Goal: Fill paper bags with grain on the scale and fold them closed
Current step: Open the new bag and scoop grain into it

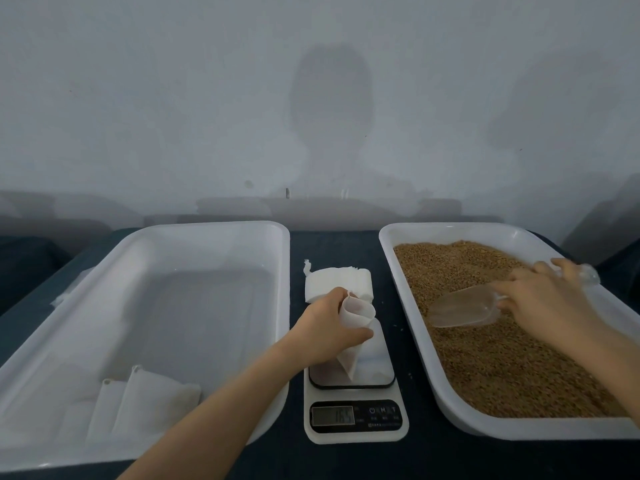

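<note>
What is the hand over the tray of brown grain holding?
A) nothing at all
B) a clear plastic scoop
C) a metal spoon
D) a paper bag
B: the right hand grips a clear scoop lying on the grain. The paper bag is in the left hand, over the scale.

We take this for a small makeshift packing station; whether it sits in a home or a workshop we cannot tell. A bare, patchy wall runs along the far side; the table wears a dark blue cloth; at right a white tray holds loose grain and a clear scoop; in the middle a digital scale stands under a paper bag; at left a second tray holds white bags.
</note>
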Demonstrator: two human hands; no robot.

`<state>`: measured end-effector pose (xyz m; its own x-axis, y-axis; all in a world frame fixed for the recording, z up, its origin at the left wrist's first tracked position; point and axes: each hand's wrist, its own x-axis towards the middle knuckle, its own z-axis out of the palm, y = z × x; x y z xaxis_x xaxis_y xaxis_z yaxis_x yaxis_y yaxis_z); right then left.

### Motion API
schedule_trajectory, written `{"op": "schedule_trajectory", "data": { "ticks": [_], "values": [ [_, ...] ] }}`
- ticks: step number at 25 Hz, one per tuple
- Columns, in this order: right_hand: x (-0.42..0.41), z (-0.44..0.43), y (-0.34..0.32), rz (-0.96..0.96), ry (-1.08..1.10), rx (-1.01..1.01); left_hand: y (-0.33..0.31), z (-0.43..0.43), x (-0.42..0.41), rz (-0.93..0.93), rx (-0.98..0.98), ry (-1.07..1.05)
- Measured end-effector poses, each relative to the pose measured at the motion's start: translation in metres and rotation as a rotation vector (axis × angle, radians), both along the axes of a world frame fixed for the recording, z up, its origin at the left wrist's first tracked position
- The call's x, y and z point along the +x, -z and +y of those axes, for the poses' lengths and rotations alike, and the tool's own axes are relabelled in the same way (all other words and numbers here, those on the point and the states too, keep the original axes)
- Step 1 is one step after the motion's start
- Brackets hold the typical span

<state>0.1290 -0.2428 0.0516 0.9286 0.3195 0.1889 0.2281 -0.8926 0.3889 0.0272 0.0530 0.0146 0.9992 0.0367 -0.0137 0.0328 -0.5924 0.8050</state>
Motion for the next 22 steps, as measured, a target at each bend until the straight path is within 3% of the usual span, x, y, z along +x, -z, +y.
{"op": "schedule_trajectory", "data": {
  "ticks": [6, 13, 22],
  "values": [
    [0.003, 0.009, 0.015, 0.119, 0.004, 0.105, 0.000, 0.000, 0.000, -0.003, -0.015, 0.004],
    [0.003, -0.003, 0.021, 0.317, 0.084, 0.511, 0.000, 0.001, 0.000, 0.000, -0.009, 0.005],
    [-0.003, -0.024, 0.010, 0.408, 0.106, 0.676, 0.000, 0.001, 0.000, 0.010, -0.012, 0.004]
  ]
}}
